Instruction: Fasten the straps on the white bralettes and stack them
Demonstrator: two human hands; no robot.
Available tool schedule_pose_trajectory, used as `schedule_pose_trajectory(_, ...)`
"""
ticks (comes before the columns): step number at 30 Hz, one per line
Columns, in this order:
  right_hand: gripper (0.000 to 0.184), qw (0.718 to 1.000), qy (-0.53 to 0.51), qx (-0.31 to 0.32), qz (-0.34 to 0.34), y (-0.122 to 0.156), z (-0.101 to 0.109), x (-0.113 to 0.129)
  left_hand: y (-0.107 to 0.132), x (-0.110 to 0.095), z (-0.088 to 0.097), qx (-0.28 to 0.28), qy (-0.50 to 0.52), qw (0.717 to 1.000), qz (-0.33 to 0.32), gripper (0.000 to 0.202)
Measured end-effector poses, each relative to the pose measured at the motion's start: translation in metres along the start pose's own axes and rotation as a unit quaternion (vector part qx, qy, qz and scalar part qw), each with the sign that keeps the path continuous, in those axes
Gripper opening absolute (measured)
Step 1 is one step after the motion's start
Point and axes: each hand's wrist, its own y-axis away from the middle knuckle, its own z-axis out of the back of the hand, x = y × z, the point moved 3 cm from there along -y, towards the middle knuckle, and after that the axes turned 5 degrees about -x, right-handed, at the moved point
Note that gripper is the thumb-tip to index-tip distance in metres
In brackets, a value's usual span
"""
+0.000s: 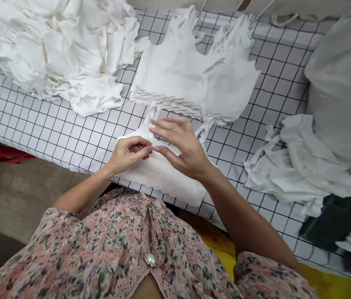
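Note:
A white camisole-like garment (169, 178) with thin straps and a wavy lower edge lies flat in front of me. My left hand (131, 153) hovers over its left part, thumb and fingertips pinched together; whatever is between them is too small to make out. My right hand (183, 147) is above the garment's middle, fingers stretched out and apart. Its thumb tip comes close to the left fingertips, and I cannot tell whether they touch. Just beyond, a stack of similar white garments (190, 74) with wavy hems and straps lies on the table.
The table wears a white cloth with a black grid (78, 141). A large heap of white garments (57, 50) fills the back left. Crumpled white garments (300, 162) lie at right, beside a dark flat object (332, 222) and a big pale sack (343, 91). Something red (3, 153) stands below the left edge.

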Motion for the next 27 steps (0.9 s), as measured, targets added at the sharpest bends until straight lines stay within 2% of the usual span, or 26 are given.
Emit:
schedule_pose_trajectory(2, 0.025, 0.999, -0.006, 0.046, -0.003, -0.005, 0.000, -0.004, -0.002, -0.003, 0.002, -0.002, -0.018, 0.999, -0.029, 0.029)
schedule_pose_trajectory(5, 0.030, 0.995, -0.037, 0.071, -0.056, -0.012, 0.001, -0.010, -0.007, -0.010, 0.004, 0.000, -0.049, 0.995, -0.087, 0.019)
schedule_pose_trajectory(10, 0.048, 0.965, -0.173, 0.164, -0.106, -0.027, 0.004, -0.011, -0.015, -0.028, 0.009, 0.043, -0.165, 0.966, -0.195, 0.011)
schedule_pose_trajectory(13, 0.046, 0.963, -0.163, 0.182, -0.117, -0.036, 0.008, -0.012, -0.019, -0.040, 0.012, 0.060, -0.204, 0.959, -0.187, 0.012)
schedule_pose_trajectory(18, 0.038, 0.968, -0.139, 0.125, -0.169, -0.046, 0.014, -0.011, -0.024, -0.055, 0.012, 0.049, -0.211, 0.968, -0.127, 0.015)
schedule_pose_trajectory(21, 0.029, 0.965, -0.149, 0.084, -0.201, -0.044, 0.015, -0.009, -0.025, -0.050, 0.014, 0.038, -0.211, 0.969, -0.126, 0.015)
schedule_pose_trajectory(23, 0.023, 0.961, -0.159, 0.063, -0.218, -0.040, 0.016, -0.009, -0.023, -0.038, 0.018, 0.037, -0.253, 0.955, -0.152, 0.013)
schedule_pose_trajectory(27, 0.015, 0.952, -0.167, 0.090, -0.241, -0.025, 0.013, -0.015, -0.014, -0.007, 0.025, 0.036, -0.414, 0.886, -0.206, 0.017)
